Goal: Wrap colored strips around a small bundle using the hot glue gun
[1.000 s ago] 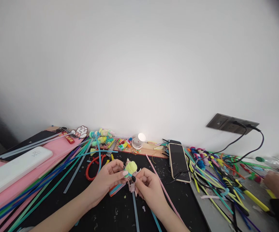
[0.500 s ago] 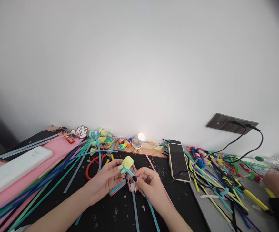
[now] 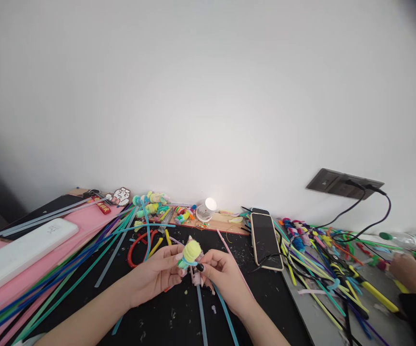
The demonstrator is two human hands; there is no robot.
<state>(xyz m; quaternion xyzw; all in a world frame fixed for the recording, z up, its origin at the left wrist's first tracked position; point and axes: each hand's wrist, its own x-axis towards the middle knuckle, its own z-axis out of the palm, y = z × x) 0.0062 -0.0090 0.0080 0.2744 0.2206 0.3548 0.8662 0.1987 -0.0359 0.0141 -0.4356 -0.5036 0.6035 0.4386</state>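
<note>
A small fuzzy figure with a pale yellow top (image 3: 192,252) and a blue-green lower part is gripped between the fingers of my left hand (image 3: 155,275). My right hand (image 3: 224,277) pinches the figure's light blue piece, whose dark end (image 3: 200,267) shows by my thumb. Just below and behind the figure is a pale pink glue gun nozzle (image 3: 196,278), partly hidden by my hands. A translucent stick (image 3: 202,315) extends from it toward the near edge of the black mat (image 3: 171,322).
Red-handled scissors (image 3: 132,252), a lit white cup (image 3: 207,210) and a phone (image 3: 266,240) lie around. Fuzzy stems (image 3: 74,262) cover the left side. At right are yellow-handled pliers (image 3: 379,295) and another person's hand (image 3: 415,274).
The figure has tilted and moved slightly down, its yellow top lower than before. The light blue piece now sits closer against it. Both hands keep their hold.
</note>
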